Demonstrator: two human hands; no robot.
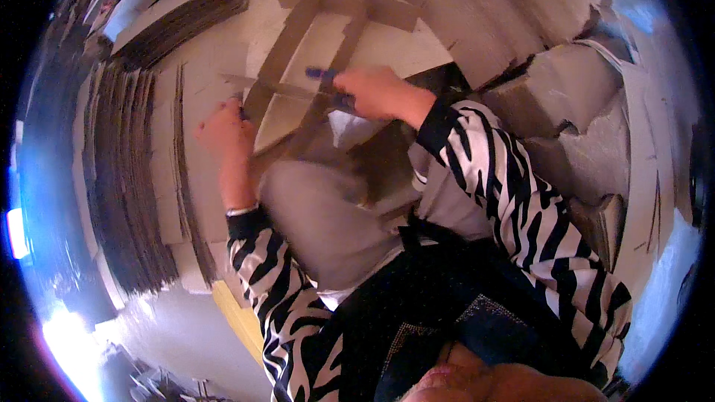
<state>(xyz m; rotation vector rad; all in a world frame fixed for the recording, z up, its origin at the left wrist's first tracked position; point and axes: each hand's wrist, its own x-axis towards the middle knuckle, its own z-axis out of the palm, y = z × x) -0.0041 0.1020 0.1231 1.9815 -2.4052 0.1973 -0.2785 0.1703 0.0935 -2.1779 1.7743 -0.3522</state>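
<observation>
A cardboard divider grid in front of me has two long strips (296, 33) running away from me. A far cross strip (346, 6) spans them, and a nearer, blurred cross strip (272, 85) lies across them between my hands. My left hand (226, 132) is closed at the left end of the nearer strip. At its right end my right hand (378, 93) is closed, with dark blue patches about its fingers; I cannot make out whether these are coverings or something held. Below the right hand a small white piece (348, 126) shows.
Tall stacks of cardboard strips (123, 179) stand along the left, and another stack (186, 18) lies at the far left. Large cardboard sheets (477, 7) are piled at the far right. Brown cardboard bundles (588, 149) rise beside my right arm.
</observation>
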